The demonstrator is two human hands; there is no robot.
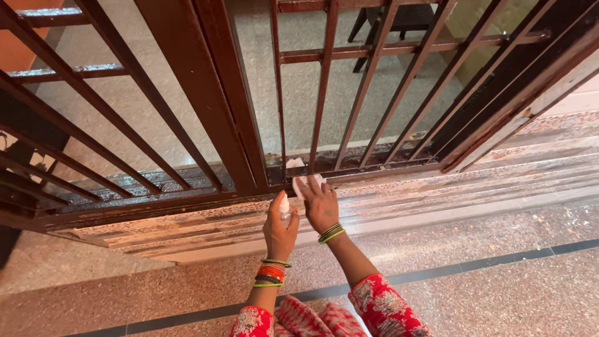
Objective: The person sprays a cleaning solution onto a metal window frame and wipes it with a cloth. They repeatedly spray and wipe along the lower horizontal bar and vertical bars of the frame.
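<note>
Under the fingers of the right hand [321, 208] a small white cloth [302, 183] lies pressed flat against the bottom rail [368, 170] of a dark brown metal gate [215, 100]. The cloth pokes out past the fingertips on the far side and toward the left hand; the rest is covered by the palm, so its full shape cannot be told. It looks thin, crumpled and pale, with one loose bit lying just beyond it on the rail. The right hand grips it by pressing down with spread fingers rather than by closing into a fist.

The rail runs crosswise in front of the hands, its long axis going from left to right and rising a little to the right. The right hand is the one on it; the left hand [281, 229] sits just beside, nearer the body and a little lower, apart from the rail.

That left hand is clenched around a small spray bottle [284, 206], held upright with its pale nozzle top showing above the thumb and pointing toward the cloth. Bottle and cloth are close but not touching.

Both wrists carry coloured bangles [270, 273], and red patterned sleeves [387, 309] show below them. Beyond the rail the upright bars [324, 81] look wet or speckled. Nearer the body runs a pale, worn stone sill [437, 200], then a speckled floor [499, 293] with a dark stripe.
</note>
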